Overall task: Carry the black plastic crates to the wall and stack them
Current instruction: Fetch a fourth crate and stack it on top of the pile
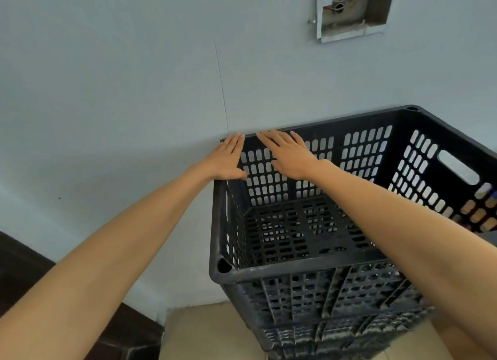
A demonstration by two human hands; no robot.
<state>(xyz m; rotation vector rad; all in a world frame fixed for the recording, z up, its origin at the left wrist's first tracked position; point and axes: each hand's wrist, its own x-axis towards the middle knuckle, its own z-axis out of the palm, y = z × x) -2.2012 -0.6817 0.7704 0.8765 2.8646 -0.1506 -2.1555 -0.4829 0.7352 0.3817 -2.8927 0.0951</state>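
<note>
A black perforated plastic crate sits on top of a stack of more black crates, pushed against the pale blue wall. My left hand lies flat on the crate's far left corner, fingers stretched out and thumb hooked over the rim. My right hand reaches over the open top, its fingers spread and its fingertips on the far rim by the wall. Neither hand is closed around anything. The crate is empty inside.
An open electrical box with wires is set in the wall above the stack. A dark wooden piece runs along the lower left. Beige floor tiles show below the stack.
</note>
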